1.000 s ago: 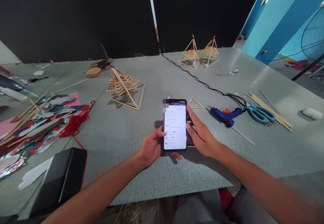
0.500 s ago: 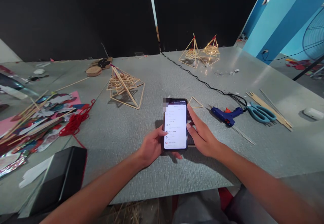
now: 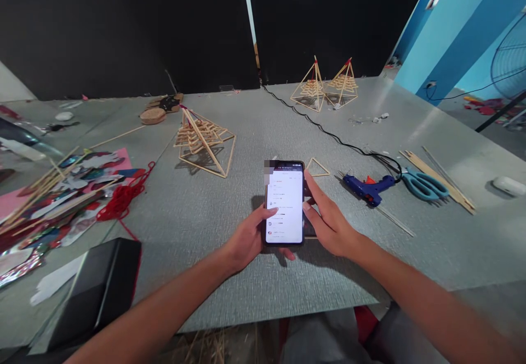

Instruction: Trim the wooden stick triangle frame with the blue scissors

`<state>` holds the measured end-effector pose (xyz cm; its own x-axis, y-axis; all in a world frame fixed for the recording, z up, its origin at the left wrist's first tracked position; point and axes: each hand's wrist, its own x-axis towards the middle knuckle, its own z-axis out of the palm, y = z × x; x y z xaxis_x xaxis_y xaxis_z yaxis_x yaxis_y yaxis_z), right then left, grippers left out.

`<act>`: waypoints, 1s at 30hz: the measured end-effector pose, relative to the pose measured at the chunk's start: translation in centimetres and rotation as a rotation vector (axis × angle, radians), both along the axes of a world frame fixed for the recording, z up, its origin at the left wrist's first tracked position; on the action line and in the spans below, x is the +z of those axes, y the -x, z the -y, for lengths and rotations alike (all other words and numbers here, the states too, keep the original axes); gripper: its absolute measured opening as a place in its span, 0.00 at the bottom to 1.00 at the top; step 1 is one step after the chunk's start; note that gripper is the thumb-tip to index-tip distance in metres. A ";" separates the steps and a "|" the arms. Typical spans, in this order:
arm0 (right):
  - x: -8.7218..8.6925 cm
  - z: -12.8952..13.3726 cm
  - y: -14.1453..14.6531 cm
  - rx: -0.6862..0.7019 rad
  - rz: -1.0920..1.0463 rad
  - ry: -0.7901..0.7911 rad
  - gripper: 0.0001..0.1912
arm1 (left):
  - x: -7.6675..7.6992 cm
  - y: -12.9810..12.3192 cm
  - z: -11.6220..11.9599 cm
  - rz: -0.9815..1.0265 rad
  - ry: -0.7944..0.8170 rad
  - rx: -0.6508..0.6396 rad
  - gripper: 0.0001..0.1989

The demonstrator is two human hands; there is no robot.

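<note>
A lit smartphone point(image 3: 287, 216) is held upright over the near part of the table point(image 3: 263, 293). My left hand point(image 3: 249, 238) grips it from the left and below, its thumb lying over the screen and a fingertip showing under the lower edge. At the phone's right edge, my right hand point(image 3: 329, 219) is closed against its side, partly hiding a dark object behind. The text on the screen is too small to read. Just beyond the right fingers lies a small triangle of wooden sticks point(image 3: 318, 168).
A stick pyramid point(image 3: 205, 139) stands left of centre; two more point(image 3: 312, 87) stand at the back. Rightward lie a blue glue gun point(image 3: 367, 188) with its black cord, scissors point(image 3: 425, 183) and loose sticks point(image 3: 439, 183). Red yarn point(image 3: 123, 197) and a black box point(image 3: 98, 287) are left.
My left thumb has moved further onto the screen and slightly upward. The lights on the back right pyramid have gone dark. Both hands keep their hold.
</note>
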<state>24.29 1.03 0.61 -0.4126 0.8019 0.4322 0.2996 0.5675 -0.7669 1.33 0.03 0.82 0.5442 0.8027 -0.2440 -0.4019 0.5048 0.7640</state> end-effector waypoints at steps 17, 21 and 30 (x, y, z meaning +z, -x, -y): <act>-0.2 0.0 0.0 -0.004 -0.007 0.015 0.39 | -0.4 0.4 -0.1 0.106 -0.034 -0.028 0.29; -0.3 -0.2 0.0 -0.003 0.010 0.003 0.39 | -0.4 0.5 -0.1 0.109 -0.036 -0.025 0.29; -0.2 -0.2 0.0 0.000 0.015 -0.028 0.40 | -0.5 0.5 -0.2 0.124 -0.047 -0.034 0.28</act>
<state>24.25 1.25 0.42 -0.4196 0.7894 0.4481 0.3111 0.5888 -0.7460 0.85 0.20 0.37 0.5947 0.7924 -0.1360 -0.4784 0.4847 0.7323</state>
